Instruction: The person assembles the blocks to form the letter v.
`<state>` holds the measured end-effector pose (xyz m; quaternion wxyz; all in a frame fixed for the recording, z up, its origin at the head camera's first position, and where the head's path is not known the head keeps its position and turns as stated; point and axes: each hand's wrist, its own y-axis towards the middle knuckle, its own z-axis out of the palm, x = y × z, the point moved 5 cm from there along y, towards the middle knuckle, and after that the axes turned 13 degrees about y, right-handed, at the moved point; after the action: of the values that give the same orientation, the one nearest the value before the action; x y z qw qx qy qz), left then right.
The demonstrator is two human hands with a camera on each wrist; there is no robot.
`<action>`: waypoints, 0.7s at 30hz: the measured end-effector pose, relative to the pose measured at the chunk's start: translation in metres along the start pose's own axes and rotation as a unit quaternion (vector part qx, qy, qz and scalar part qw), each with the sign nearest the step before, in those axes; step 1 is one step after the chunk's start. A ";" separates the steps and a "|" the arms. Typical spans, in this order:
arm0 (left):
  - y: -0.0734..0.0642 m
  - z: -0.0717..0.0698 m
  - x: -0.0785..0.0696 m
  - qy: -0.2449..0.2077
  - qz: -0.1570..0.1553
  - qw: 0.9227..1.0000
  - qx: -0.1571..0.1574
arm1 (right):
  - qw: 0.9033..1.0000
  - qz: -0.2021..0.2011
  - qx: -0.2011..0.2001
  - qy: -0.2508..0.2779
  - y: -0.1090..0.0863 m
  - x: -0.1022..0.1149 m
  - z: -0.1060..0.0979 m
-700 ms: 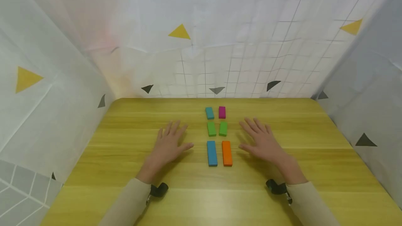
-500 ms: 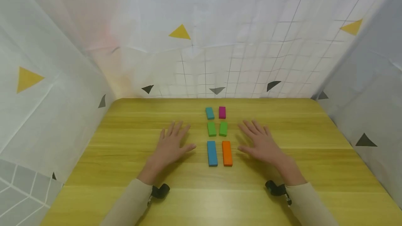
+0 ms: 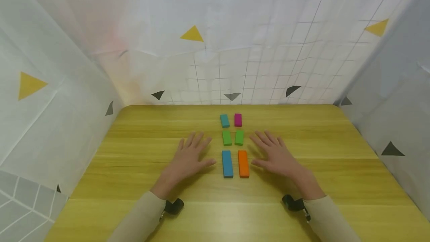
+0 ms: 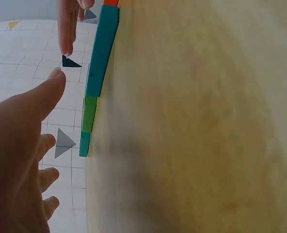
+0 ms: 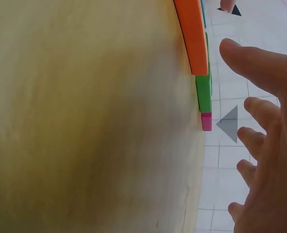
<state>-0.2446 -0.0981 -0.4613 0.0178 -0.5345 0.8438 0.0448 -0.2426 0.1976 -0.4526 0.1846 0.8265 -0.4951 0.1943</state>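
Two columns of small rectangular blocks lie on the table between my hands. The left column has a long blue block (image 3: 227,164) nearest me, a green block (image 3: 226,137) behind it and a teal block (image 3: 224,121) at the back. Beside it run an orange block (image 3: 243,164), another green block (image 3: 239,137) and a magenta block (image 3: 237,120). My left hand (image 3: 188,161) hovers left of the blue block, fingers spread and holding nothing. My right hand (image 3: 277,158) mirrors it, its thumb close to the orange block. In the left wrist view the left thumb (image 4: 48,94) stands apart from the blocks.
The yellow wood-grain table (image 3: 134,122) meets a white sheet wall (image 3: 235,18) at its back edge. Sheets with yellow and dark triangles also close in the left and right sides. A black wrist camera mount (image 3: 174,207) sits at the left cuff, another mount (image 3: 293,202) at the right.
Both hands have moved inward toward the blocks, the left one to the right and the right one slightly to the left. The blocks keep their places.
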 end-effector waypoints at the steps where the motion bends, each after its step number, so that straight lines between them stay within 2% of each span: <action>1: 0.000 0.000 -0.001 -0.001 0.002 1.000 -0.003 | 1.000 -0.001 0.001 0.000 0.000 0.001 0.001; 11: 0.001 0.002 -0.017 -0.002 0.022 1.000 0.009 | 1.000 -0.019 0.006 0.005 0.001 0.010 0.004; 21: 0.000 0.005 -0.024 -0.004 0.036 0.999 0.012 | 0.999 -0.041 0.018 -0.004 0.001 0.015 0.010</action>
<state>-0.2342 -0.0760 -0.4643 0.0263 -0.5033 0.8629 0.0373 -0.2357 0.1808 -0.4536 0.1750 0.8500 -0.4583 0.1919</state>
